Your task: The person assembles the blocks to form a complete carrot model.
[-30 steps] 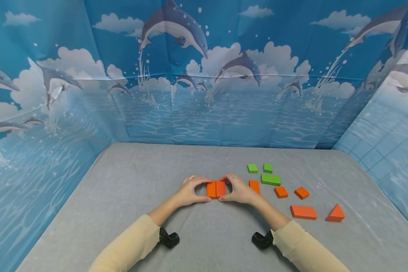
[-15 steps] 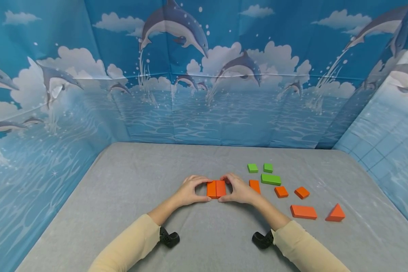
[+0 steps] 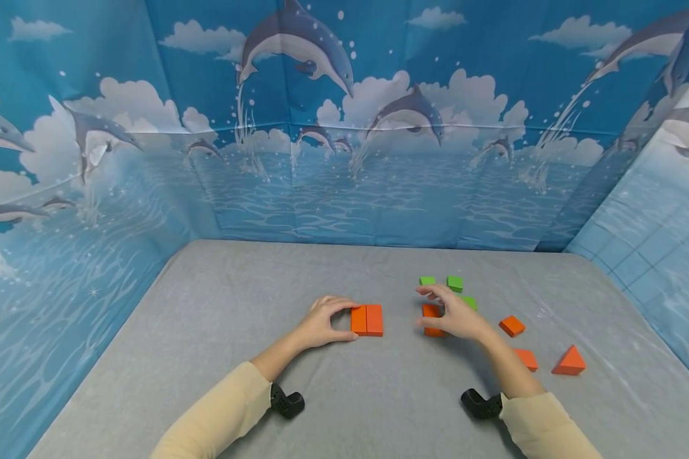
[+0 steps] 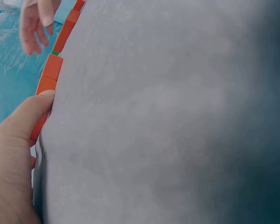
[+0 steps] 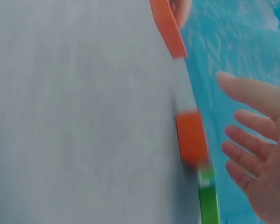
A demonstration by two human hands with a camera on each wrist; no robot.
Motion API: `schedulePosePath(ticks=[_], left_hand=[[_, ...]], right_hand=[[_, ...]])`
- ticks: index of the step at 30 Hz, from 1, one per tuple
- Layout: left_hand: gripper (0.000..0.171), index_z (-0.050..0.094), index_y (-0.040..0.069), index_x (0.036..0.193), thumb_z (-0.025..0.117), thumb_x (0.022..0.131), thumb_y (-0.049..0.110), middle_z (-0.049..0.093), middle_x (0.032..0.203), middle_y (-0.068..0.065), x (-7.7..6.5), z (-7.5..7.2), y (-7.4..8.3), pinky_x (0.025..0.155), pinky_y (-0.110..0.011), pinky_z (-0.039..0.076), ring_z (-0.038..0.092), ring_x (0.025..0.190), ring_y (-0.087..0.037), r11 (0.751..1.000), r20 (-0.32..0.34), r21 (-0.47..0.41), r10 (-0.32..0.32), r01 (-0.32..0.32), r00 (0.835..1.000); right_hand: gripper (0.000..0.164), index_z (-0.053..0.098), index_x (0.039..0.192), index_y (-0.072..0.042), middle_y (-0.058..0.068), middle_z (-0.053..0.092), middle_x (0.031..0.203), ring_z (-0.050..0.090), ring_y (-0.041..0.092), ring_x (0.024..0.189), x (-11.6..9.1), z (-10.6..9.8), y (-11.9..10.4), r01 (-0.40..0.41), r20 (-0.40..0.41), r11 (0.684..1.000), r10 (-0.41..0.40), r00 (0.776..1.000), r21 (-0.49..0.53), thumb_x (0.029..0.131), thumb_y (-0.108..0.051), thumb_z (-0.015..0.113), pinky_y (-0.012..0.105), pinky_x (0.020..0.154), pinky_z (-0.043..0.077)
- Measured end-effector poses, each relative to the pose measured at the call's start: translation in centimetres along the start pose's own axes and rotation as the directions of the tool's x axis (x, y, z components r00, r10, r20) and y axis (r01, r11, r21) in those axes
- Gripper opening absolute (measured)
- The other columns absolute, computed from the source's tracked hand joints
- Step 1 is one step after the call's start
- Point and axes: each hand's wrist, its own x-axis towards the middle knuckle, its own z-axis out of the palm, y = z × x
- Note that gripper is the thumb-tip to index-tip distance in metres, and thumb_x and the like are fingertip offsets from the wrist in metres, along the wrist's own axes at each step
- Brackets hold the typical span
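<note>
Two orange rectangular building blocks lie side by side on the grey cloth. My left hand [image 3: 321, 324] pinches the left block [image 3: 358, 320] at its far and near ends, between fingers and thumb. The right block [image 3: 374, 320] touches it along one long side, with no hand on it. My right hand [image 3: 462, 315] hovers over another upright-lying orange block [image 3: 430, 310], fingers and thumb spread and apart from it. In the right wrist view the right hand [image 5: 270, 140] is empty, with the orange block [image 5: 192, 137] beyond the fingers. Part of that block is hidden in the head view.
Green blocks [image 3: 455, 284] lie behind the right hand, one partly covered by it. To the right are a small orange block [image 3: 512, 326], a partly hidden orange oblong block [image 3: 527, 359] and an orange triangle block [image 3: 570, 361]. A dolphin-print curtain [image 3: 333, 191] surrounds the table.
My right hand has let go of the right block of the pair and moved right, over the separate orange block. The left hand keeps its grip and place.
</note>
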Motion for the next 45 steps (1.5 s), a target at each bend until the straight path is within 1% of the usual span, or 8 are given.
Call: schedulePosePath(ticks=[3,8,13,20,25,30,37,45], left_hand=[[0.058,0.057,0.019,0.125,0.076,0.073,0.036,0.055,0.128,-0.002,0.0,0.0,0.0,0.102,-0.049,0.023,0.042,0.119,-0.021,1.000,0.000,0.003,0.002,-0.002,1.000],[0.058,0.057,0.020,0.125,0.075,0.073,0.036,0.055,0.128,-0.001,0.0,0.0,0.0,0.102,-0.049,0.023,0.042,0.118,-0.020,1.000,0.000,0.010,0.006,-0.006,1.000],[0.058,0.057,0.020,0.125,0.075,0.073,0.037,0.054,0.128,-0.001,0.0,0.0,0.1,0.102,-0.049,0.023,0.042,0.119,-0.021,1.000,0.003,0.015,0.001,-0.001,1.000],[0.058,0.057,0.020,0.126,0.075,0.073,0.037,0.054,0.128,-0.001,-0.1,0.0,0.1,0.103,-0.049,0.021,0.041,0.119,-0.021,1.000,0.002,0.017,-0.003,0.003,1.000],[0.059,0.057,0.019,0.126,0.075,0.073,0.036,0.055,0.128,-0.002,-0.1,0.0,0.0,0.102,-0.049,0.022,0.042,0.119,-0.022,1.000,-0.004,0.017,0.005,-0.005,1.000],[0.058,0.057,0.019,0.125,0.075,0.073,0.036,0.055,0.128,-0.002,-0.2,-0.1,0.0,0.101,-0.050,0.023,0.042,0.118,-0.022,1.000,-0.008,0.014,0.010,-0.010,1.000],[0.057,0.058,0.017,0.125,0.075,0.073,0.035,0.055,0.127,-0.004,-0.1,-0.2,0.2,0.101,-0.051,0.023,0.042,0.118,-0.024,1.000,-0.010,-0.008,0.026,-0.026,1.000],[0.057,0.058,0.017,0.124,0.075,0.073,0.035,0.055,0.127,-0.004,0.0,-0.3,0.3,0.100,-0.051,0.024,0.042,0.119,-0.024,1.000,-0.005,-0.013,0.025,-0.025,1.000]], right_hand=[[0.061,0.046,0.127,0.004,0.021,0.048,0.124,0.045,0.036,0.109,-0.9,-0.8,0.9,-0.033,0.028,0.999,0.033,0.999,-0.008,0.078,-0.021,0.074,0.054,0.088,0.037],[0.067,0.046,0.129,0.001,0.020,0.048,0.126,0.043,0.037,0.114,-2.0,-1.5,1.6,-0.076,0.079,0.997,0.078,0.994,-0.026,0.076,-0.028,0.075,0.057,0.092,0.033],[0.071,0.048,0.128,0.001,0.019,0.046,0.126,0.043,0.037,0.114,-2.3,-1.5,1.8,-0.062,0.089,0.994,0.071,0.994,-0.092,0.073,-0.032,0.077,0.057,0.093,0.032],[0.065,0.050,0.125,0.001,0.018,0.047,0.123,0.045,0.035,0.110,-2.2,-1.2,2.1,-0.045,0.091,0.992,0.056,0.994,-0.117,0.072,-0.026,0.077,0.056,0.092,0.034],[0.061,0.052,0.123,0.000,0.016,0.049,0.119,0.047,0.031,0.105,-1.8,-1.0,2.0,-0.044,0.094,0.990,0.056,0.994,-0.131,0.073,-0.023,0.077,0.052,0.089,0.037],[0.060,0.052,0.122,-0.001,0.017,0.050,0.119,0.049,0.031,0.104,-0.8,-0.7,1.0,-0.026,0.105,0.991,0.039,0.994,-0.129,0.074,-0.027,0.076,0.051,0.086,0.040],[0.060,0.052,0.122,-0.002,0.015,0.050,0.120,0.049,0.031,0.107,1.0,1.3,-0.6,0.046,0.152,0.997,-0.037,0.988,-0.061,0.074,-0.027,0.077,0.050,0.089,0.039],[0.059,0.053,0.120,-0.002,0.011,0.051,0.115,0.049,0.028,0.106,2.1,3.1,-1.3,0.053,0.157,0.998,-0.048,0.986,-0.033,0.072,-0.027,0.077,0.048,0.091,0.039]])
